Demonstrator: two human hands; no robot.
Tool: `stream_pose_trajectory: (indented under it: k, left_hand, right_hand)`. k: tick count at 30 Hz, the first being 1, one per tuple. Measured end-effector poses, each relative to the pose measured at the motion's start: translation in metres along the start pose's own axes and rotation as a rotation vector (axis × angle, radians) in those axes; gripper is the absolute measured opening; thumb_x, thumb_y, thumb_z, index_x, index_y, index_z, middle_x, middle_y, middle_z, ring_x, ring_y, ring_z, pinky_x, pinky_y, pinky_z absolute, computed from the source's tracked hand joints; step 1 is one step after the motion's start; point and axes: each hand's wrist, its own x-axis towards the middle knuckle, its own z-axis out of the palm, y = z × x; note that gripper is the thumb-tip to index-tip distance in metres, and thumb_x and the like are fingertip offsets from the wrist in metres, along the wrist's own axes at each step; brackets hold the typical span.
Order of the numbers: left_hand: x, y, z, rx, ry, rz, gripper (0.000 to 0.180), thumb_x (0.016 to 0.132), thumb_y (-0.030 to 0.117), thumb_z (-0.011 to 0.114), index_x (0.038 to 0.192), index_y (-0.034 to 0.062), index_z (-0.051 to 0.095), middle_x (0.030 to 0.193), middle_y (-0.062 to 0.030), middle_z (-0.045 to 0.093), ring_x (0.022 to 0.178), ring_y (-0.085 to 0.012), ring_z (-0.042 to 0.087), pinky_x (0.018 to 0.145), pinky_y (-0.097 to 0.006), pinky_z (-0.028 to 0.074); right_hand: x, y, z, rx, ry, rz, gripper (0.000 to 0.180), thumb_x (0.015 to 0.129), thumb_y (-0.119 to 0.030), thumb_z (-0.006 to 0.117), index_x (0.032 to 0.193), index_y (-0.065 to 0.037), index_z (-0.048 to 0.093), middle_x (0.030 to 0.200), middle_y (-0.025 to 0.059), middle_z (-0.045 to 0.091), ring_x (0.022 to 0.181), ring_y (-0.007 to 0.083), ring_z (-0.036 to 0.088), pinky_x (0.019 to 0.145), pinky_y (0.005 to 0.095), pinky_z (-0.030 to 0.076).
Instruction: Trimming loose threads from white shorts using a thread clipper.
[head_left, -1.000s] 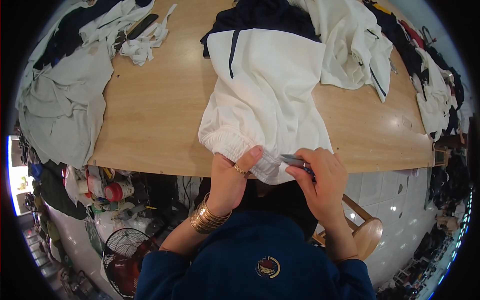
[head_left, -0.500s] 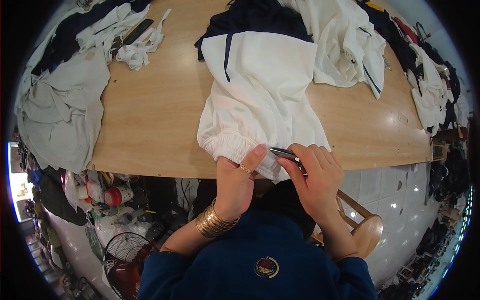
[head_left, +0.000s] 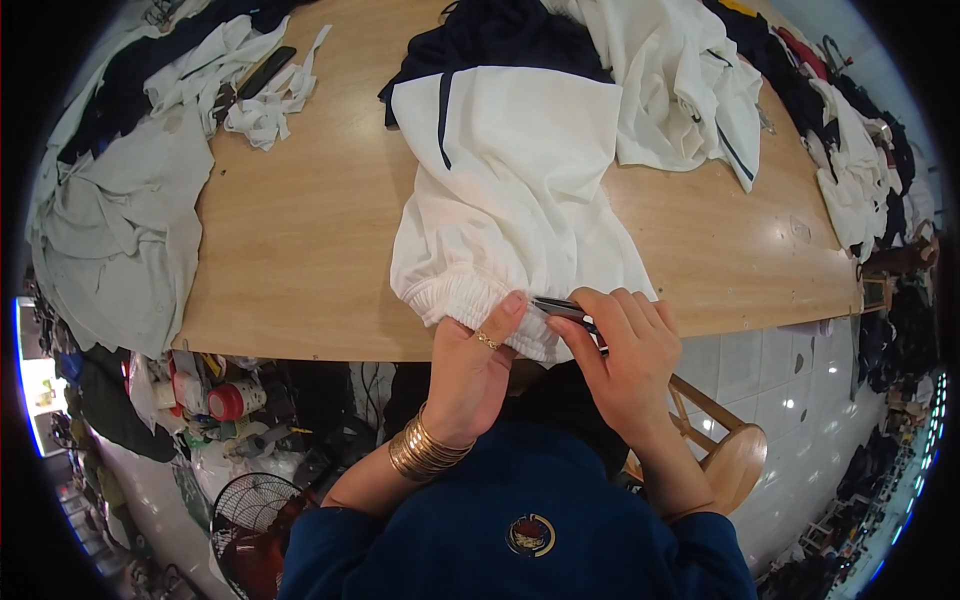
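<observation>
A white garment (head_left: 530, 150) with a narrow navy strip lies on the table, its gathered elastic edge (head_left: 455, 290) at the near side. My left hand (head_left: 468, 375), with a ring and gold bangles, pinches that edge between the thumb on top and fingers tucked underneath. Closed around small metal thread snips (head_left: 568, 309), my right hand (head_left: 632, 345) is just to the right of it. The tips of the snips point left and touch the elastic edge beside my left thumb. Whether a thread lies between the blades is too small to see.
The wooden table (head_left: 300, 230) has navy cloth (head_left: 500, 45) and another white garment (head_left: 680, 90) at its far side. A grey cloth (head_left: 120, 230), white strips (head_left: 270, 110) and a dark, long object (head_left: 267, 72) lie left. Below are a fan (head_left: 255, 530) and wooden stool (head_left: 735, 465).
The view has shifted slightly, so the table and garments appear a little farther left. Both hands keep nearly the same hold, with the snips still at the elastic edge.
</observation>
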Motion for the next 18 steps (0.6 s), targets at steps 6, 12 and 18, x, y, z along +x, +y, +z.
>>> stream_pose_trajectory:
  k: [6,12,18]
  left_hand:
    - [-0.001,-0.001,0.001,-0.067,-0.046,-0.022,0.033,0.089,0.011,0.055,0.119,0.0019,0.046,0.111,-0.0043,0.055,0.101,-0.0137,0.054,0.088,-0.032,0.043]
    - [0.002,-0.004,-0.003,-0.142,-0.098,-0.079,0.041,0.089,0.010,0.053,0.127,0.0035,0.039,0.121,-0.0052,0.050,0.110,-0.0156,0.049,0.094,-0.033,0.040]
    - [0.000,-0.002,-0.013,-0.164,-0.071,-0.054,0.045,0.090,0.009,0.051,0.131,0.0039,0.035,0.128,-0.0067,0.045,0.117,-0.0177,0.044,0.099,-0.035,0.036]
  right_hand:
    - [-0.002,-0.002,0.003,0.048,0.030,0.025,0.020,0.074,-0.026,0.068,0.083,-0.010,0.058,0.062,0.0002,0.048,0.055,0.0168,0.046,0.053,0.0309,0.028]
    - [-0.002,0.000,0.001,0.059,0.022,0.053,0.020,0.074,-0.024,0.069,0.082,-0.009,0.058,0.063,0.0004,0.050,0.055,0.0177,0.047,0.053,0.0303,0.028]
    - [-0.001,0.007,-0.010,0.557,-0.048,0.502,0.023,0.074,-0.014,0.071,0.091,-0.006,0.059,0.076,0.0034,0.059,0.059,0.0110,0.050,0.055,0.0242,0.038]
